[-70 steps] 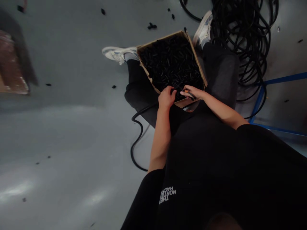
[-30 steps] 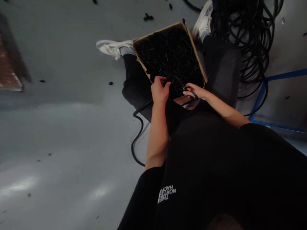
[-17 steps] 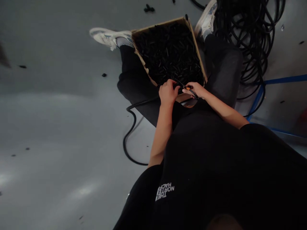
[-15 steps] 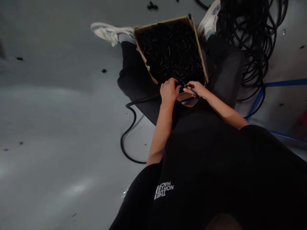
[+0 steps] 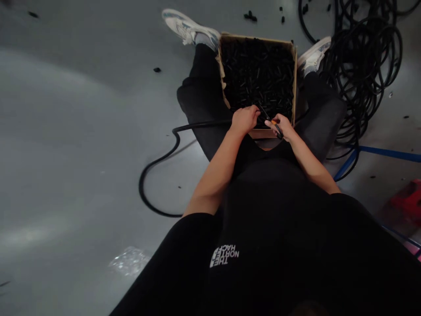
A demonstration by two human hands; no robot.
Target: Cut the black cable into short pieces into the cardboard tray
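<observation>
My left hand (image 5: 245, 119) is closed around a black hose (image 5: 204, 124) at the near edge of the box; the hose's gripped end is hidden by the fingers. In my right hand (image 5: 283, 126) are scissors (image 5: 276, 127) with orange and black handles. Their dark blades point up and left, close to the left fingertips, and whether they touch the hose I cannot tell. Below both hands stands a cardboard box (image 5: 295, 83) between my legs, filled with short black tube pieces (image 5: 258, 72).
A heap of coiled black hose (image 5: 368, 57) lies at the right, beside my shoe. Blue tape (image 5: 388, 152) marks the floor there. Loose black pieces (image 5: 250, 16) are scattered about. Clear crumpled plastic (image 5: 130, 261) lies lower left, and a red object (image 5: 408, 199) is at the right edge.
The view has shifted, so box and hands appear farther right. The hose's loop on the floor reaches farther left. Both hands keep their holds on hose and scissors.
</observation>
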